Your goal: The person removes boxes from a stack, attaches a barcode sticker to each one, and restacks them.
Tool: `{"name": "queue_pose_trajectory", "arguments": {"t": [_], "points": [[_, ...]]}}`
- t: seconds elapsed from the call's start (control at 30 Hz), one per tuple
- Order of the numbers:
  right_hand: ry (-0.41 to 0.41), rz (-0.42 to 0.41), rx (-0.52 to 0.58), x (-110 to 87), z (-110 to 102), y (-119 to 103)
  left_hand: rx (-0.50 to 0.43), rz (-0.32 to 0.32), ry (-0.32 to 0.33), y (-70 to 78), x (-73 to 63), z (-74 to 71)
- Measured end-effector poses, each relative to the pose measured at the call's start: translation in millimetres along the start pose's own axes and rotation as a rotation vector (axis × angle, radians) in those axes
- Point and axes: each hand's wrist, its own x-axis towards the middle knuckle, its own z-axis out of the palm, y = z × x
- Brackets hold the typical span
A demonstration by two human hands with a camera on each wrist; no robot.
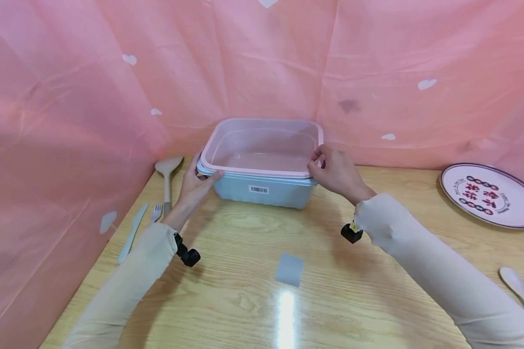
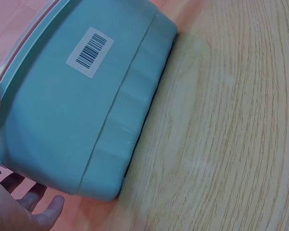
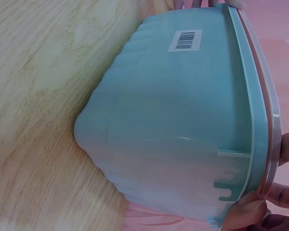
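Note:
A pink plastic basin [image 1: 257, 171] sits nested in a light blue one, its rim standing just above the other rim. The light blue basin [image 1: 284, 194] rests on the table and bears a barcode label [image 2: 90, 52] on its front wall. At its left end my left hand [image 1: 194, 184] holds the rim, thumb on top and fingers below. My right hand [image 1: 338, 174] pinches the pink rim at the right end. In the right wrist view, one right fingertip [image 3: 248, 209] also lies at the blue rim's corner.
Left of the basins lie a beige serving spoon [image 1: 168, 166], a fork [image 1: 156, 212] and a pale blue knife [image 1: 133, 232]. A grey square [image 1: 290, 269] lies in front. To the right are a printed plate [image 1: 458, 194] and a spoon [image 1: 513, 281]. Pink cloth [image 1: 262, 58] hangs behind.

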Motion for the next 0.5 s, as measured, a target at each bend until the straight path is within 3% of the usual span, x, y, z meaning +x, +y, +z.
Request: {"name": "queue_pose_trajectory", "arguments": {"t": [0.37, 0.5], "points": [[0.026, -0.019, 0.008, 1.3, 4.4, 2.0, 0.055, -0.059, -0.045, 30.6, -11.1, -2.1], [0.038, -0.053, 0.027, 0.1, 1.6, 5.8, 0.048, -0.066, -0.047, 23.8, -5.7, -3.5]]}}
